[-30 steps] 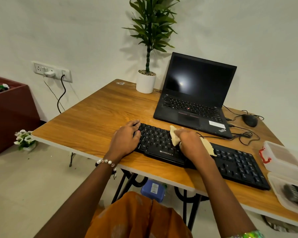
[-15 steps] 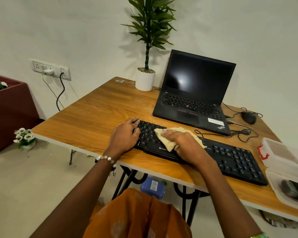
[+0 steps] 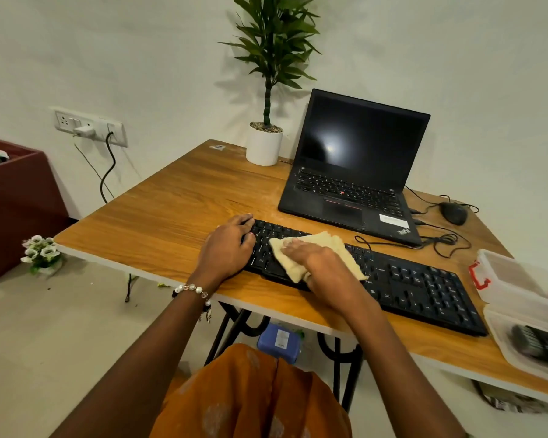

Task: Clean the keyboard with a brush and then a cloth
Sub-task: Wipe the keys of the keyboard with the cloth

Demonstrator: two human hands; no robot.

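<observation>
A black keyboard (image 3: 424, 289) lies along the front edge of the wooden table (image 3: 171, 216). My left hand (image 3: 225, 248) holds its left end, fingers curled over the keys and edge. A folded cream cloth (image 3: 318, 240) lies on the keys left of the middle. My right hand (image 3: 323, 267) presses it down with straight fingers; part of the cloth is hidden beneath the palm. A dark blurred object, probably the brush (image 3: 538, 343), sits in a shallow white tray (image 3: 500, 336) at the table's right front corner.
An open black laptop (image 3: 355, 159) stands behind the keyboard, with a potted plant (image 3: 264, 147) to its left and a mouse (image 3: 453, 213) with loose cables to its right. A clear plastic box (image 3: 519, 279) sits beside the keyboard's right end.
My right hand has slid the cloth leftward over the keys and flattened it out under the fingers. My left hand stays on the keyboard's left end.
</observation>
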